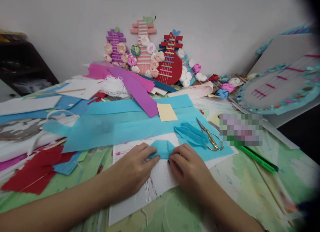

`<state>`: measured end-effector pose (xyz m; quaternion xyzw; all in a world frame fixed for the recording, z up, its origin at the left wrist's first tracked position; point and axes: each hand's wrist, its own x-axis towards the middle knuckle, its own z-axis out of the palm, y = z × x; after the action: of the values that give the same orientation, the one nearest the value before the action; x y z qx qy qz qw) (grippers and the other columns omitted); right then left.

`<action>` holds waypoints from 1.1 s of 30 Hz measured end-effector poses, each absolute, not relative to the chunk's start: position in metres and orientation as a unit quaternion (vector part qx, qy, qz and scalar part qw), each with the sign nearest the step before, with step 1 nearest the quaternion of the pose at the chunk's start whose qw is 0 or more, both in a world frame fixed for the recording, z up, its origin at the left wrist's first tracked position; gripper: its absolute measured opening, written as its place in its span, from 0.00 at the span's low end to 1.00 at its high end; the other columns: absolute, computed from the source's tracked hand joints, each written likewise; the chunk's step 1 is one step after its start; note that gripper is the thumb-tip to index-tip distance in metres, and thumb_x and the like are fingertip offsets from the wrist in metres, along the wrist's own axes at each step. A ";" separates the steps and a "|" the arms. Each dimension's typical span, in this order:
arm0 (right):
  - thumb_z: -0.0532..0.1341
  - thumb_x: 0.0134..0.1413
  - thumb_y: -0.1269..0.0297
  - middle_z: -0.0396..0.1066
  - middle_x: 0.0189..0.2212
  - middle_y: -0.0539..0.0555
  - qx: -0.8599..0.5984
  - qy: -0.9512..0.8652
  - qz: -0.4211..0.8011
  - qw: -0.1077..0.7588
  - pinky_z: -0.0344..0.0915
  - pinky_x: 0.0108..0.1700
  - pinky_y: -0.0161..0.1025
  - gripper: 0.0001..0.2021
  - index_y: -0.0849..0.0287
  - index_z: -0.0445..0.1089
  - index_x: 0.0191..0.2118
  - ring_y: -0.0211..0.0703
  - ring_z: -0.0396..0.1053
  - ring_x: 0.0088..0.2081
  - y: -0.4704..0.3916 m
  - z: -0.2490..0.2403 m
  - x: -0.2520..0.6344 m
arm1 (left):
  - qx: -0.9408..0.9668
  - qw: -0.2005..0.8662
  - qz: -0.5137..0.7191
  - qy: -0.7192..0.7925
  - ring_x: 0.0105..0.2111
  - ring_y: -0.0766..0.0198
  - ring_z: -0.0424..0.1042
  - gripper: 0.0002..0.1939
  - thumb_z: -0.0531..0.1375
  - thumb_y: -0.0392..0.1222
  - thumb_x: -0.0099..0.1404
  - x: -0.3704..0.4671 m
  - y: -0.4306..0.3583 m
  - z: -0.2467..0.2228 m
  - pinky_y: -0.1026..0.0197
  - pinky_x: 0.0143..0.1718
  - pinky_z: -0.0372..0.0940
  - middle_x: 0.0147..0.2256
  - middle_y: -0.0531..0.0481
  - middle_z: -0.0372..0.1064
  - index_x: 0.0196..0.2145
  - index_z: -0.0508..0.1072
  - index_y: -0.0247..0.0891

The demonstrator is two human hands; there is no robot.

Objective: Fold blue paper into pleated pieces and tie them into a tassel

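A small folded piece of blue crepe paper (163, 150) lies over a white, paint-marked board in front of me. My left hand (140, 158) pinches its left edge between thumb and fingers. At its right edge, my right hand (186, 163) has the fingers curled and pressed on the paper. Just behind and to the right rest more folded blue crepe strips (191, 134). Gold-handled scissors (211, 138) lie beside these strips, blades pointing away. A long blue crepe sheet (125, 125) stretches behind my hands, with a cream paper square (167, 112) on top.
Small lute-shaped crafts (170, 63) with paper flowers lean against the wall. White string (115, 86) and a purple foam strip (137, 91) lie at the back. Red sheets (37, 170) are at left, a green cutter (260, 158) at right. A large decorated board (277, 88) stands far right.
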<state>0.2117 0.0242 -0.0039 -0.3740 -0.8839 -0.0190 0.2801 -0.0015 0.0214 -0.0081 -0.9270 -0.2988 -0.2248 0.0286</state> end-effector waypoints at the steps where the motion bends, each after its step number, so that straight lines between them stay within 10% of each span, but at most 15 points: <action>1: 0.53 0.57 0.77 0.66 0.26 0.58 -0.366 -0.889 -0.030 0.272 0.64 0.34 0.43 0.12 0.63 0.71 0.27 0.45 0.61 0.33 0.023 -0.004 0.212 | -0.927 0.036 -0.222 -0.300 0.44 0.53 0.63 0.15 0.49 0.28 0.64 -0.001 0.021 -0.008 0.48 0.46 0.65 0.46 0.37 0.64 0.47 0.68 0.31; 14: 0.62 0.49 0.77 0.66 0.29 0.61 -0.344 -0.912 -0.174 0.138 0.64 0.35 0.46 0.02 0.67 0.72 0.29 0.53 0.62 0.38 0.006 -0.008 0.208 | -0.946 0.073 -0.162 -0.272 0.38 0.53 0.63 0.20 0.50 0.29 0.65 -0.001 0.021 -0.010 0.48 0.40 0.64 0.35 0.41 0.66 0.55 0.63 0.29; 33: 0.57 0.47 0.80 0.70 0.26 0.63 -0.380 -0.876 -0.233 0.185 0.62 0.36 0.48 0.09 0.66 0.72 0.23 0.56 0.65 0.37 0.000 -0.008 0.201 | -0.937 0.091 -0.196 -0.273 0.35 0.55 0.64 0.11 0.50 0.28 0.64 0.001 0.021 -0.007 0.52 0.37 0.65 0.32 0.42 0.67 0.40 0.71 0.29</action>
<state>0.2007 0.0005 -0.0079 -0.3796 -0.8759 -0.2334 0.1848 0.0005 0.0210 -0.0074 -0.9375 -0.2725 -0.1963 0.0914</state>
